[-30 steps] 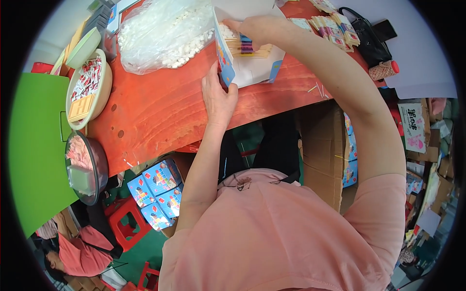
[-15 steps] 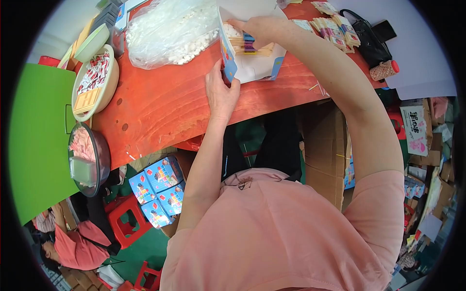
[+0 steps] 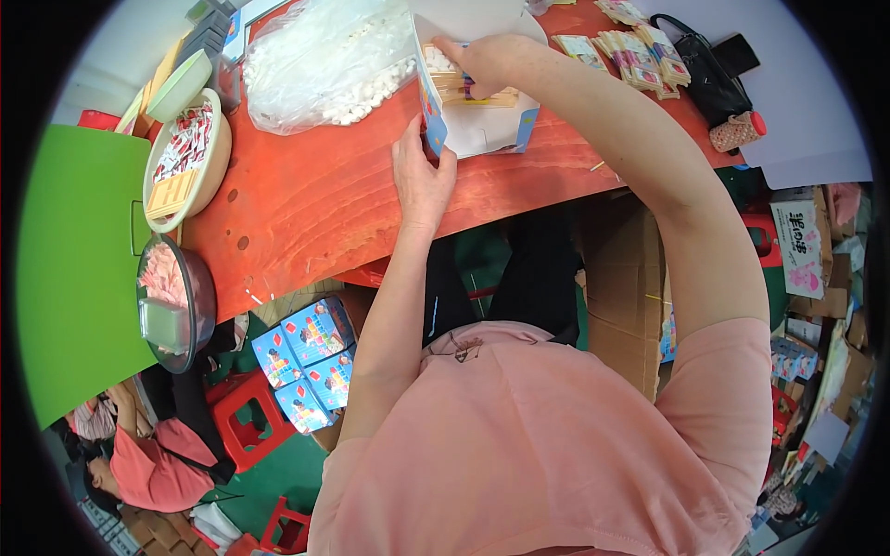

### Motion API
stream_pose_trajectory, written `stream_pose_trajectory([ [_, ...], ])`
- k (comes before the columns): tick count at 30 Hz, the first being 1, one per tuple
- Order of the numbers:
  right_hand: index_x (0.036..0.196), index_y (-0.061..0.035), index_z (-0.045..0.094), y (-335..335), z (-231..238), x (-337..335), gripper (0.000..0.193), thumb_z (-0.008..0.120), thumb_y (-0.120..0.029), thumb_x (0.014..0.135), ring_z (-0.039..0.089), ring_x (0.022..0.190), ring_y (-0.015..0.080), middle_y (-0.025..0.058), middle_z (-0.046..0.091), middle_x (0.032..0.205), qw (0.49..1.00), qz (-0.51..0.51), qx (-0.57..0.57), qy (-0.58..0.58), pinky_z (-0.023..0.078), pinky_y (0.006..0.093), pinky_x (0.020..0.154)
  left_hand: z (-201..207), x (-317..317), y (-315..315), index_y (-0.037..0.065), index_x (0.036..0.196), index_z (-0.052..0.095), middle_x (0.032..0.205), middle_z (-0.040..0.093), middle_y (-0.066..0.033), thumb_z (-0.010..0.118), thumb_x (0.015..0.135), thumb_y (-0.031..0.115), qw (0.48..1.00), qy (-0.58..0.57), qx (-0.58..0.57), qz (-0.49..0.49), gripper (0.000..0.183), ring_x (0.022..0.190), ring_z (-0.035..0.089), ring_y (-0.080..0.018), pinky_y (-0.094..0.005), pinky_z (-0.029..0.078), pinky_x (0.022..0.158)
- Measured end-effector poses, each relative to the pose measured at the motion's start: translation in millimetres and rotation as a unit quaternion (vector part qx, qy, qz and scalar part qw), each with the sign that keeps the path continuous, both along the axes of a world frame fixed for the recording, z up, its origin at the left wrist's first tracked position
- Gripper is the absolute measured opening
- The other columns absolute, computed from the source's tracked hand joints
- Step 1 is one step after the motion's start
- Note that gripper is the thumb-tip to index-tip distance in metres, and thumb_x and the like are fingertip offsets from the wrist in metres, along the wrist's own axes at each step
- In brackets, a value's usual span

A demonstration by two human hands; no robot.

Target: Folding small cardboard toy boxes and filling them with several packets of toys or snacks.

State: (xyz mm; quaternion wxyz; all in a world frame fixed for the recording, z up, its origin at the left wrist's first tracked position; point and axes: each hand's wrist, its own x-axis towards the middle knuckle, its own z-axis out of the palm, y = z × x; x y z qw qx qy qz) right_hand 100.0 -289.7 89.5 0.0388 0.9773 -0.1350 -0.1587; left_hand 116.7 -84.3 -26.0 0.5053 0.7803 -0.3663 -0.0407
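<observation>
An open cardboard box (image 3: 484,136), white inside and blue printed outside, stands at the far middle of the red table. My left hand (image 3: 425,181) grips its left front corner, thumb on the near side and the other fingers along the left wall. My right hand (image 3: 489,67) reaches into the box from above. Its fingers close over a bundle of pale flat wooden pieces (image 3: 451,90) with a purple band; the fingertips are partly hidden. White lumps (image 3: 439,61) lie behind the bundle inside the box.
On the red table (image 3: 306,204), a clear bag of white pieces (image 3: 324,69) lies left of the box. Bundled packs (image 3: 630,57) and a black handbag (image 3: 700,79) sit right. Basins with sachets (image 3: 190,139) stand left. Blue boxes (image 3: 311,361) are stacked below; a person (image 3: 162,463) is lower left.
My right hand has shifted slightly left and down over the bundle, covering more of its coloured band. My left hand keeps its hold on the box. The view has moved slightly.
</observation>
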Motion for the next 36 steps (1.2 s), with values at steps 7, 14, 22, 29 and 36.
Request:
stream_pose_trajectory([
  [7,0.159,-0.009,0.016,15.4,2.0,-2.1,0.117,0.09,-0.027,0.069,0.075,0.091,0.0305,0.0132,0.075,0.103,0.999,-0.006,-0.039,0.009,0.06,0.0431,0.075,-3.8,1.6,1.3,-0.003,0.138,0.051,0.118,0.064,-0.0187,0.069,0.085,0.014,1.0,0.014,-0.015,0.015,0.059,0.11,0.057,-0.0326,-0.0422,0.05,0.094],
  [14,0.153,-0.0063,0.023,8.6,-2.1,-6.9,0.11,0.091,-0.027,0.069,0.075,0.088,0.0304,0.013,0.075,0.103,0.998,0.01,-0.056,-0.013,0.061,0.0417,0.071,0.0,-2.7,-2.3,-0.003,0.137,0.052,0.113,0.064,-0.0167,0.069,0.083,0.011,0.999,0.033,-0.03,0.01,0.058,0.105,0.057,-0.0305,-0.0401,0.051,0.09],
  [22,0.154,-0.0123,0.02,4.4,-1.4,-5.2,0.111,0.09,-0.03,0.07,0.075,0.084,0.0327,0.0145,0.075,0.089,0.998,0.027,-0.054,-0.036,0.06,0.0428,0.069,1.7,0.2,-3.2,-0.001,0.137,0.053,0.112,0.064,-0.0172,0.069,0.085,0.012,0.999,0.031,-0.041,0.005,0.057,0.104,0.057,-0.0311,-0.0407,0.051,0.089],
  [29,0.148,-0.0136,0.04,-15.8,2.9,-32.3,0.086,0.085,-0.023,0.076,0.071,0.086,0.0401,0.0192,0.074,0.094,0.981,0.057,0.052,-0.179,0.057,0.0497,0.073,-1.8,-3.6,-2.4,-0.003,0.138,0.051,0.113,0.063,-0.0201,0.067,0.087,0.012,0.999,0.009,-0.032,0.0,0.056,0.103,0.058,-0.0331,-0.042,0.05,0.088],
  [36,0.132,-0.0089,0.064,-57.6,75.3,-126.9,0.036,0.053,-0.019,0.1,0.068,0.076,0.0096,0.0029,0.067,0.089,0.85,-0.199,0.349,-0.341,0.052,0.0256,0.062,-6.9,1.1,7.1,-0.004,0.142,0.047,0.121,0.057,-0.0224,0.068,0.091,0.013,1.0,0.019,-0.023,0.006,0.057,0.108,0.058,-0.0342,-0.0409,0.051,0.09],
])
